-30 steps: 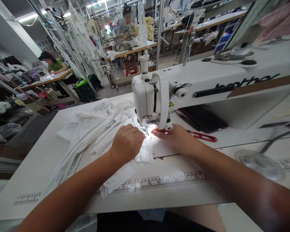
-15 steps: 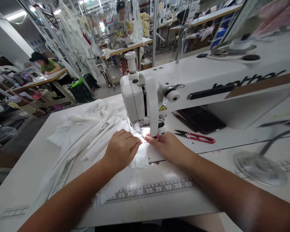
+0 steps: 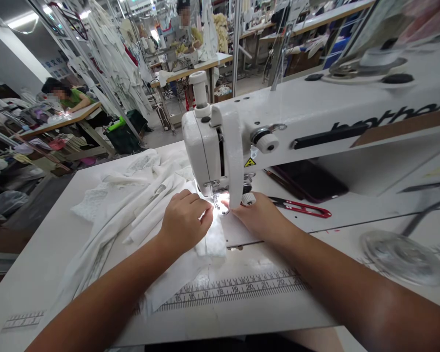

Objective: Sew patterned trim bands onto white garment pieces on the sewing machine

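A white sewing machine [image 3: 210, 142] stands in front of me, its lamp lighting the needle and presser foot [image 3: 217, 203]. White fabric [image 3: 214, 239] with lacy parts lies under and to the left of the foot. My left hand [image 3: 185, 217] rests on this fabric just left of the needle, thumb and forefinger pinched on it. To the right of the foot is my right hand [image 3: 260, 215], with a fingertip reaching toward the lit needle area and the thumb apart from it. The machine's head and a white knob partly hide its fingers; I see nothing held there.
Red-handled thread snips [image 3: 308, 208] and a dark phone [image 3: 311, 181] lie under the machine arm. A printed ruler [image 3: 234, 289] runs along the table front. A clear round disc [image 3: 403, 256] sits at right. Other people work at tables beyond.
My right hand has drawn back slightly to the right from the needle, its fingertips spreading apart. The left hand has shifted slightly left and stays pinched. The camera view has moved slightly.
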Demonstrator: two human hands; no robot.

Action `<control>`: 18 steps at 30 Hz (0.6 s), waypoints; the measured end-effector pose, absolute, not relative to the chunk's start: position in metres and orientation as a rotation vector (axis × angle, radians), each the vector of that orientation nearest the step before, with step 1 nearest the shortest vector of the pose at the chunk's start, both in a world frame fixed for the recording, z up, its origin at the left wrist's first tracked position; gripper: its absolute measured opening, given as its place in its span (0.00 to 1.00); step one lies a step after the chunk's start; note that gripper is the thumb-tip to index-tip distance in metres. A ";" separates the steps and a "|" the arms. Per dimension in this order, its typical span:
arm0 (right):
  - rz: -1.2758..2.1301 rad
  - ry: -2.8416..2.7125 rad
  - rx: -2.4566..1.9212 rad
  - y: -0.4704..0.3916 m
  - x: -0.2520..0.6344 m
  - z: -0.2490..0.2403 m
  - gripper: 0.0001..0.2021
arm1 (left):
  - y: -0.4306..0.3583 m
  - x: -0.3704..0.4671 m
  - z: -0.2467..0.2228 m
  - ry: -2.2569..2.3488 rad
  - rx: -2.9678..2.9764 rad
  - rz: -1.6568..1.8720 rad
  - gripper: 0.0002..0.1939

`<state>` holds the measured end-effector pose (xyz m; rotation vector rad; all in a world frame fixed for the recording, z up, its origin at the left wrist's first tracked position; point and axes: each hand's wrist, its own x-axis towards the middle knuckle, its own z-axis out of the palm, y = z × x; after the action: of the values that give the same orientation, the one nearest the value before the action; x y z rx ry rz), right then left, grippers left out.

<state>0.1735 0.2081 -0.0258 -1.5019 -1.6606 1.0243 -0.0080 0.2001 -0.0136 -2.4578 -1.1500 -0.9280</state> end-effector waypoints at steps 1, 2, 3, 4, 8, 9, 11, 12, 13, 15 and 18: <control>1.053 -1.654 -1.501 0.208 0.173 -0.025 0.10 | 0.200 -0.008 -0.014 -1.145 -2.455 -0.928 0.14; 1.082 -1.646 -1.500 0.207 0.173 -0.025 0.10 | 0.201 -0.008 -0.014 -1.143 -2.453 -0.929 0.14; 1.105 -1.639 -1.500 0.207 0.173 -0.024 0.10 | 0.201 -0.008 -0.014 -1.143 -2.450 -0.932 0.15; 1.120 -1.633 -1.501 0.207 0.173 -0.024 0.10 | 0.201 -0.008 -0.014 -1.144 -2.448 -0.934 0.15; 1.128 -1.621 -1.505 0.209 0.173 -0.025 0.09 | 0.200 -0.006 -0.013 -1.138 -2.446 -0.927 0.14; 1.126 -1.622 -1.503 0.209 0.173 -0.025 0.10 | 0.200 -0.006 -0.013 -1.130 -2.445 -0.928 0.14; 1.124 -1.626 -1.498 0.210 0.174 -0.026 0.11 | 0.199 -0.006 -0.012 -1.117 -2.437 -0.932 0.14; 1.123 -1.627 -1.499 0.210 0.174 -0.027 0.12 | 0.199 -0.006 -0.012 -1.116 -2.429 -0.932 0.14; 1.119 -1.626 -1.502 0.211 0.174 -0.028 0.13 | 0.200 -0.006 -0.012 -1.119 -2.422 -0.929 0.15; 1.106 -1.625 -1.510 0.212 0.173 -0.030 0.15 | 0.200 -0.006 -0.013 -1.131 -2.413 -0.915 0.16; 1.076 -1.630 -1.513 0.213 0.173 -0.033 0.16 | 0.202 -0.007 -0.015 -1.148 -2.406 -0.890 0.16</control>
<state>0.1731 0.2128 -0.0330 -1.5133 -1.6303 1.0759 -0.0072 0.2025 -0.0151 -2.4060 -1.1481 -0.8901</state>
